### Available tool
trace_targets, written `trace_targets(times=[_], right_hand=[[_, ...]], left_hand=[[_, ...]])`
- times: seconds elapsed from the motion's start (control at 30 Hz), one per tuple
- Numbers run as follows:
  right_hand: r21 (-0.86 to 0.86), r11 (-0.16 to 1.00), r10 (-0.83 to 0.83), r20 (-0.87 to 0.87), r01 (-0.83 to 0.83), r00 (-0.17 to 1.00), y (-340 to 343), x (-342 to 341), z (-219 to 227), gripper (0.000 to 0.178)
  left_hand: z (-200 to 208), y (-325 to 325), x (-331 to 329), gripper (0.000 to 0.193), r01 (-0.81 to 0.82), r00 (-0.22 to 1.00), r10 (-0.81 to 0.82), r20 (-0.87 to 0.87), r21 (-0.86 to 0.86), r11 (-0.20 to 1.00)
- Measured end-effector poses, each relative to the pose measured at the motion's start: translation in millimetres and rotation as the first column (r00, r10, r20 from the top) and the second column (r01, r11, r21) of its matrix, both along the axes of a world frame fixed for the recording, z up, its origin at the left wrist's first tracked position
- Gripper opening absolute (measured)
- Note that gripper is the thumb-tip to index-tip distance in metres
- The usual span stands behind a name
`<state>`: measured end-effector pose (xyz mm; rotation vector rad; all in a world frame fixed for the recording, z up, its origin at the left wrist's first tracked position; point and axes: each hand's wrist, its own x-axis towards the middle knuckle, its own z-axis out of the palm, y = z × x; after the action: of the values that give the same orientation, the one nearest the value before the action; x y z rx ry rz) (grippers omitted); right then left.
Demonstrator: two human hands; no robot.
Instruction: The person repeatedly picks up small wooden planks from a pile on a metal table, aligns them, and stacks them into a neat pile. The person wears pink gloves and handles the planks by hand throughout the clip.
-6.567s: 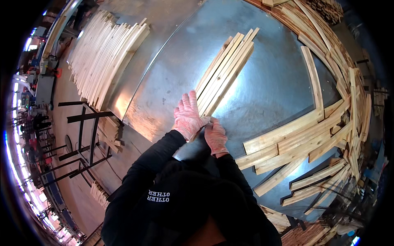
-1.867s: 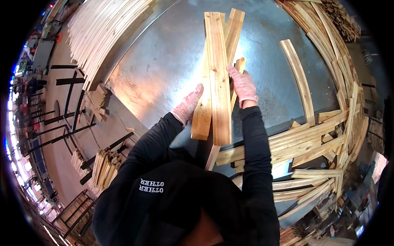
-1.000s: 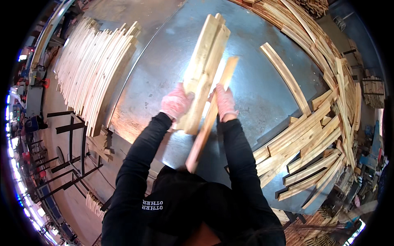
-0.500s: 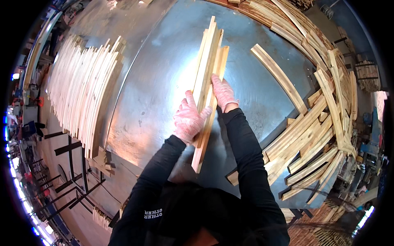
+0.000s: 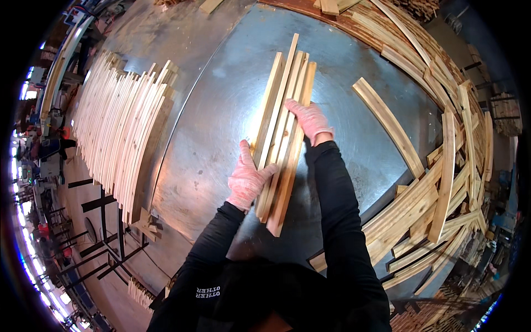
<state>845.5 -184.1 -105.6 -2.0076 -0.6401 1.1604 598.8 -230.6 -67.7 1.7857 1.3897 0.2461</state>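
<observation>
Several pale wooden strips (image 5: pixel 283 145) lie side by side in a loose bundle before me, their far ends uneven. My left hand (image 5: pixel 247 178), in a pinkish knit glove, grips the bundle's left side near its lower end, with the thumb across the strips and the fingers along the edge. Higher up on the right side, my right hand (image 5: pixel 311 119), gloved alike, closes on the strips with its fingertips over their tops. Beneath them is a grey metal tabletop (image 5: pixel 204 149). The undersides of the strips are hidden.
A long row of wooden strips (image 5: pixel 124 127) stands packed together on the left, across a seam in the table. On the right, wooden pieces (image 5: pixel 406 216) lie in a crisscross heap, and a single strip (image 5: pixel 387 124) reaches out from it. A black metal frame (image 5: pixel 108 227) is at lower left.
The strips have spread from a stacked bunch into a flatter row between my hands. My hands have moved farther apart, the left one lower and left, the right one slightly right.
</observation>
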Motion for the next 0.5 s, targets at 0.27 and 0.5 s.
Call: trace_targets(times=[0.27, 0.5], right_hand=[[-0.035, 0.998, -0.056, 0.105, 0.06, 0.993, -59.9, -27.3, -20.6, 0.075], [-0.332, 0.934, 0.069, 0.523, 0.128, 0.85, -83.6, 32.6, 59.8, 0.079]], left_hand=[[-9.5, -10.3, 0.2, 0.092, 0.153, 0.953, -0.133, -0.274, 0.055, 0.987], [25.1, -14.1, -4.2, 0.087, 0.053, 0.967, -0.065, -0.247, -0.055, 0.997]])
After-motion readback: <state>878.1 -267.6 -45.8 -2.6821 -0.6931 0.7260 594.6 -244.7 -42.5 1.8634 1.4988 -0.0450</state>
